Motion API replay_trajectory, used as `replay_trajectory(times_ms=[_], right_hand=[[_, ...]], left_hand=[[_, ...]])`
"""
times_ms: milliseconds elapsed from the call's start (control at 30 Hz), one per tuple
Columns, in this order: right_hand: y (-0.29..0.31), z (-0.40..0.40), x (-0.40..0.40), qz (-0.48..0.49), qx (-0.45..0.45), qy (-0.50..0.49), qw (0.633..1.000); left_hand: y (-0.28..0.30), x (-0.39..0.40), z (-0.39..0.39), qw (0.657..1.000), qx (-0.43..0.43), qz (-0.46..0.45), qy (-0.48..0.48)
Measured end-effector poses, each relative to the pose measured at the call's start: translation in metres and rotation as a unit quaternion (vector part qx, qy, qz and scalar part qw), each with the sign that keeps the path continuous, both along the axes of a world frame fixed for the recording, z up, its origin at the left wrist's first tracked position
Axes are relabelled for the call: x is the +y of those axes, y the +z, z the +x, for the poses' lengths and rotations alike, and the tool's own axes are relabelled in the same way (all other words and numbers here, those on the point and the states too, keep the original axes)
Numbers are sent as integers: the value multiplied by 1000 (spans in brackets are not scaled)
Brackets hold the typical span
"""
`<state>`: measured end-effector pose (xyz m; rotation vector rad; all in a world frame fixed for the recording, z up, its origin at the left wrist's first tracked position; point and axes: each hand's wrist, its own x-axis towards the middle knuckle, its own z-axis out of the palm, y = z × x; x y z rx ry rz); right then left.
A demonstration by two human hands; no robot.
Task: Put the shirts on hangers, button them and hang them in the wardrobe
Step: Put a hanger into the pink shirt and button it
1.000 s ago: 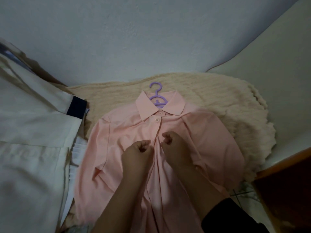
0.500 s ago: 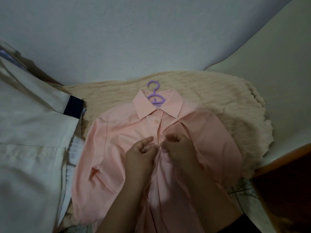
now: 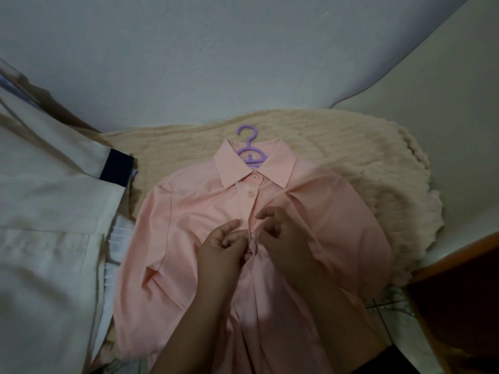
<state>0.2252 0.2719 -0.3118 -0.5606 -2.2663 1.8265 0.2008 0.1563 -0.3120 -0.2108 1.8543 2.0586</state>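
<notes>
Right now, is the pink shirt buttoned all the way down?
No. The shirt has two top buttons done; left hand and right hand pinch the placket at the third.

Pink shirt [image 3: 205, 225] on purple hanger [image 3: 249, 151], 2 buttons done, left hand [image 3: 221, 242] and right hand [image 3: 283, 233] pinching placket

One pink shirt [image 3: 205, 225] lies flat. One purple hanger [image 3: 249, 152] shows at its collar. Two buttons [image 3: 254, 177] are plainly visible below the collar. Two hands [image 3: 221, 247] are in view. One beige blanket [image 3: 351, 157] lies underneath. One white garment [image 3: 54, 211] lies to the left.
</notes>
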Motion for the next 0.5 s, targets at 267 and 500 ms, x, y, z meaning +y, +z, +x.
replay_trajectory(times_ms=[267,500], right_hand=[[2,-2,2,40,-42,80,995],[-2,0,3,-17,-63,18,998]], left_hand=[[-9,1,-4,1000,-8,5,-1],[-7,-1,-5,999,-33,-10,-20]])
